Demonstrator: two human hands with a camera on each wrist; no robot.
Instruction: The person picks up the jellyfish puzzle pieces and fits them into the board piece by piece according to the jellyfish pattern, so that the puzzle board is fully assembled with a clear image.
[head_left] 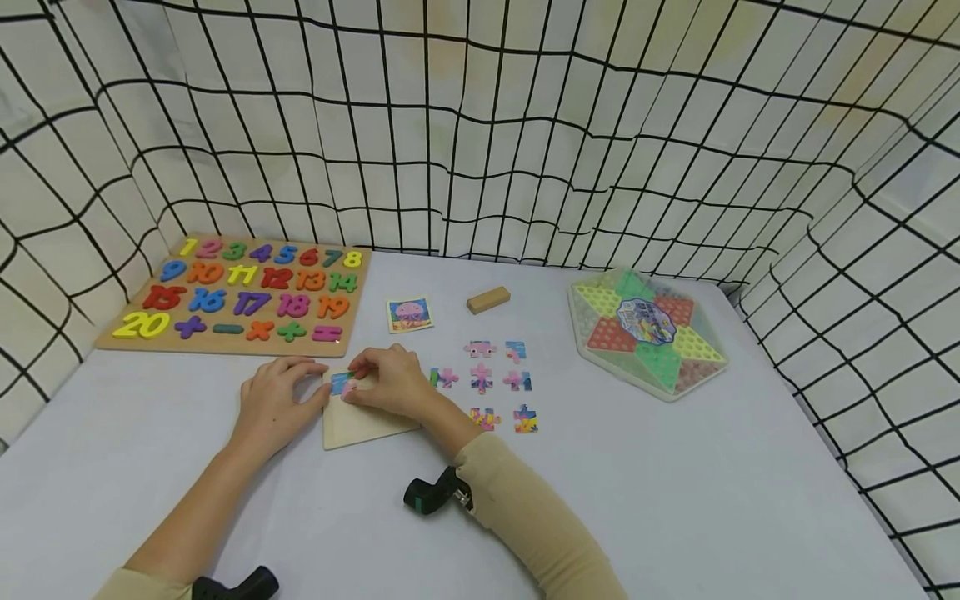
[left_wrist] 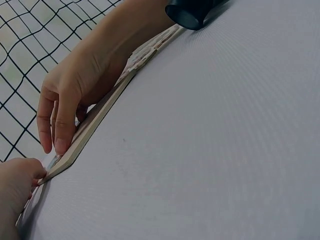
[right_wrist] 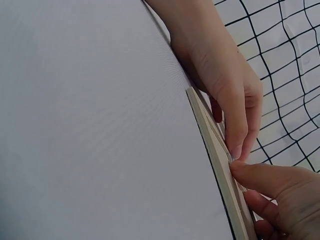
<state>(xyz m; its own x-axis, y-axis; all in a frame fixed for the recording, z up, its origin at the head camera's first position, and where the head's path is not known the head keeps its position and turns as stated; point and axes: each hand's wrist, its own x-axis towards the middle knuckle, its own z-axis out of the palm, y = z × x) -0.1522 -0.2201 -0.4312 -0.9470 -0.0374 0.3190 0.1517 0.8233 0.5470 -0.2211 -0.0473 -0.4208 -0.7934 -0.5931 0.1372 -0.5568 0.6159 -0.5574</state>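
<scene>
A pale wooden puzzle board point(head_left: 367, 423) lies on the table, a blue puzzle piece point(head_left: 339, 384) in its upper left corner. My right hand point(head_left: 393, 383) reaches over the board and pinches a small pink puzzle piece point(head_left: 350, 387) beside the blue one; its fingers mostly hide it. Along the board's left edge rests my left hand point(head_left: 277, 404), fingers loosely bent, thumb touching the rim. In the right wrist view the fingertips of both hands meet close over the board point(right_wrist: 222, 170). Several loose puzzle pieces point(head_left: 481, 379) lie spread right of the board.
A number board point(head_left: 247, 329) with colourful numerals stands at back left. Behind the puzzle board are an octopus picture card point(head_left: 409, 313) and a wooden block point(head_left: 488, 300). A hexagonal game box point(head_left: 600, 354) lies to the right. Black netting point(head_left: 480, 121) over white cloth encloses the table.
</scene>
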